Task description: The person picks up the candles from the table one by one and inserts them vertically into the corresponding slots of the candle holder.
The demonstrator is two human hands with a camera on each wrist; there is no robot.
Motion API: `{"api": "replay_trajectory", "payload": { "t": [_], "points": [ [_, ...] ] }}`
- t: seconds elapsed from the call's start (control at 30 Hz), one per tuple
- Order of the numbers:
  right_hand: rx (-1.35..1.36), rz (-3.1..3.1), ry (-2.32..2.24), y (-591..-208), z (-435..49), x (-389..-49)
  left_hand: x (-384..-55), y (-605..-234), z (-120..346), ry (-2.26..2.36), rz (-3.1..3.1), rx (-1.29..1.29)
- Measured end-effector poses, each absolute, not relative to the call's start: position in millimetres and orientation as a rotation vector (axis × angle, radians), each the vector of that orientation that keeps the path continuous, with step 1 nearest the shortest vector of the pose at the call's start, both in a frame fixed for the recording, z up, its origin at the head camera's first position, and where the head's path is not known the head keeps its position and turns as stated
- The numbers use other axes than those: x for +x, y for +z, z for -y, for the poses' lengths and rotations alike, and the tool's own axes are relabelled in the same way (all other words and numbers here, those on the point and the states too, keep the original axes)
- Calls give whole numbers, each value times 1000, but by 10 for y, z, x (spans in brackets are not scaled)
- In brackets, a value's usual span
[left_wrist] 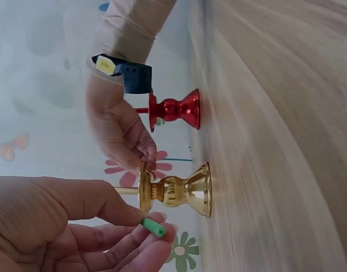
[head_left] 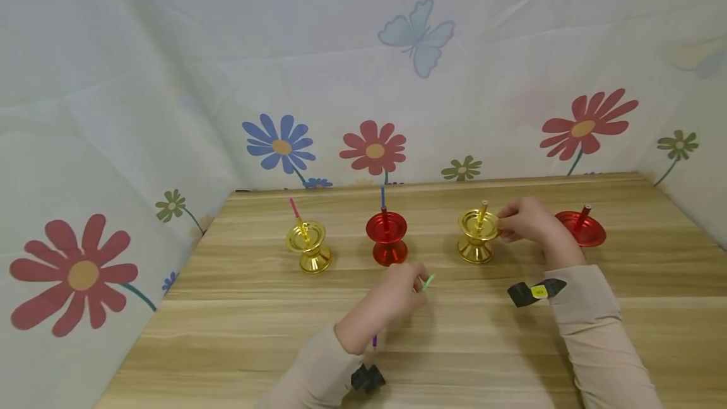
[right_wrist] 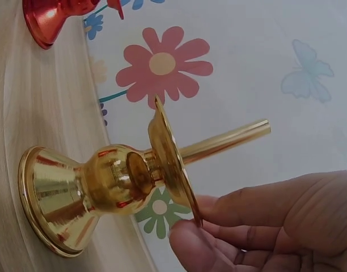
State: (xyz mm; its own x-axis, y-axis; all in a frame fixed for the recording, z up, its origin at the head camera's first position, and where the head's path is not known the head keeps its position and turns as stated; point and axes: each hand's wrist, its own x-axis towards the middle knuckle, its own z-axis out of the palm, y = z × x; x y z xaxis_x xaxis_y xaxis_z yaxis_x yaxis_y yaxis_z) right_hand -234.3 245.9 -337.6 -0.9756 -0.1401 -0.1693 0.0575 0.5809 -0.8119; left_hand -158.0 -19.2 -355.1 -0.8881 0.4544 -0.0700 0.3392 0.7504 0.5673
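Pinching a green stick [head_left: 428,281] between thumb and fingertips, the left hand [head_left: 394,292] is over the bench [head_left: 653,346]; grip narrow, closed down to the stick's thickness, one end projecting. Stick position: near side of the holder row, between the left red holder [head_left: 389,252] and the right gold holder [head_left: 476,250].

Right hand [head_left: 528,223]: thumb and fingers on the right edge of the right gold holder's dish, grip narrowed to the thin rim. That holder stands upright, foot on the bench, gold tube rising from the dish centre.

Row, left to right: left gold holder [head_left: 315,260], pink stick [head_left: 294,208] set in its tube and leaning left; left red holder, blue stick [head_left: 383,197] upright in its tube; right gold holder; right red holder [head_left: 591,233], partly behind the right hand. Purple stick [head_left: 374,341] on the near side, partly covered by the left forearm. Far side: pale cloth [head_left: 284,49] printed with flowers and a butterfly.
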Motion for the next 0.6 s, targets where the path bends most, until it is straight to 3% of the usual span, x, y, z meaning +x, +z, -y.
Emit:
{"api": "replay_trajectory", "payload": {
  "t": [0.6],
  "points": [
    [-46, -2425, -1466, -3497, -2577, -2424, -1723, -3536, 189, 1133, -2667, 695]
  ]
}}
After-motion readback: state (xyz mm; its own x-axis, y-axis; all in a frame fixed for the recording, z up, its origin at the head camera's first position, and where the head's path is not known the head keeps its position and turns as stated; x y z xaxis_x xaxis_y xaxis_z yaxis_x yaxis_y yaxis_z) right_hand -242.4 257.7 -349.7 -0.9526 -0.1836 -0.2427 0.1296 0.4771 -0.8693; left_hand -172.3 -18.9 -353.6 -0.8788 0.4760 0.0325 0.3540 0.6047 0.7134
